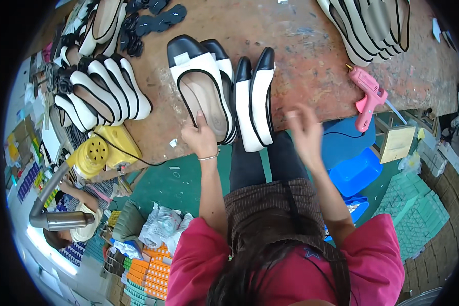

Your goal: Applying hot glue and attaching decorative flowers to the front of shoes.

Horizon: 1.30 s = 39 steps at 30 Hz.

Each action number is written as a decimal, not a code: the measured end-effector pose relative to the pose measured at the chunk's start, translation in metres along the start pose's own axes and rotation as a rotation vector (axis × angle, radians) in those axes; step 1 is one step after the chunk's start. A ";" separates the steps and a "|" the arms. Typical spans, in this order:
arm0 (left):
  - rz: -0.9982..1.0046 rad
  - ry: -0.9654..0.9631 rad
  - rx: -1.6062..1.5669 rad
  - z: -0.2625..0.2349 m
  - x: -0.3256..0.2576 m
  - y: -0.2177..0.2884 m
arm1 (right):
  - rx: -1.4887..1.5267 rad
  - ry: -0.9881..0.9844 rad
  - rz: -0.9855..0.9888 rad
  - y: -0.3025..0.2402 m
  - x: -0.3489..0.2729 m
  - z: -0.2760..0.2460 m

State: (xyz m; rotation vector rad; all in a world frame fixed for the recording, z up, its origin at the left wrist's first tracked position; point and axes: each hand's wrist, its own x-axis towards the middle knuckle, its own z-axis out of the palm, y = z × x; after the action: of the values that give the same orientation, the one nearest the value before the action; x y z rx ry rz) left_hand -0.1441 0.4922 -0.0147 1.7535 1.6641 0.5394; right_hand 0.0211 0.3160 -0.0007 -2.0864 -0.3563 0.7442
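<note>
Head view: I look down over my lap at the near edge of the bench [311, 76].
Left hand: my left hand [201, 137] grips the heel end of a white shoe [201, 89] with a black toe, thumb pressed into its insole, fingers under the heel.
Right hand: my right hand [303, 130] is open and empty, fingers loosely spread and blurred, hovering at the near edge of the bench just beside the upright shoes.
Shoe in hand: it lies sole down at the near edge, toe pointing to the far edge, with a second one like it tucked against its right side.
Upright shoes: a pair of shoes on their sides [255, 99] stands touching that second shoe, their heels hanging over the near edge.
Left pile: a heap of white shoes with black trim [104, 92] lies toward the left edge, well apart from my hands.
Far right corner: another stack of shoes [370, 25] sits there.
Glue gun: a pink glue gun [367, 94] lies at the near edge to the right of my right hand.
Yellow machine: a yellow blower [99, 153] sits at the near left corner.
</note>
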 end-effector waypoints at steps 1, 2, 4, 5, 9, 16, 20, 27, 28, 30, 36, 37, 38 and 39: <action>-0.051 0.025 -0.066 0.003 -0.001 0.001 | 0.131 -0.103 0.090 0.011 -0.002 0.021; -0.057 0.033 -0.063 0.001 -0.003 0.004 | 0.116 -0.154 0.165 0.010 -0.004 0.037; -0.117 0.155 -0.446 -0.010 -0.004 0.020 | 0.097 -0.216 0.240 0.013 -0.005 0.054; -0.122 0.165 -0.442 -0.021 -0.002 0.024 | 0.018 -0.203 0.169 0.016 -0.004 0.059; -0.110 0.284 -0.195 -0.081 0.001 0.036 | 0.004 -0.282 0.116 0.027 0.002 0.057; -0.022 0.080 0.144 -0.078 -0.005 -0.075 | -0.098 -0.087 -0.128 0.003 0.003 0.020; 0.025 0.109 -0.102 -0.043 -0.008 -0.063 | -0.425 -0.020 -0.204 -0.021 0.004 0.012; -0.641 -0.328 -0.831 -0.067 0.002 -0.023 | -0.005 -0.101 -0.129 -0.029 0.014 0.019; -0.631 -0.203 -0.864 -0.075 0.000 -0.016 | 0.115 -0.138 -0.044 -0.029 0.012 0.010; -0.623 -0.087 -0.896 -0.090 -0.009 -0.015 | 0.210 -0.083 -0.003 -0.036 0.007 -0.013; -0.385 0.133 -0.248 -0.090 -0.020 -0.108 | -0.318 0.127 -0.139 0.011 0.022 -0.048; -0.383 0.129 -0.247 -0.080 -0.021 -0.119 | -0.432 0.105 -0.152 0.023 0.027 -0.043; -0.245 0.177 -0.108 -0.070 -0.020 -0.126 | -0.475 0.050 -0.178 0.034 0.033 -0.035; -0.108 0.226 0.038 -0.064 -0.019 -0.131 | -0.450 0.039 -0.144 0.023 0.034 -0.024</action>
State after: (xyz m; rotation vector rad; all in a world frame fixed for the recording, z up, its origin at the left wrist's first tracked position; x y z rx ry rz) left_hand -0.2844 0.4822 -0.0589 1.6673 1.9235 0.6806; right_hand 0.0618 0.3041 -0.0220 -2.4573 -0.6963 0.5729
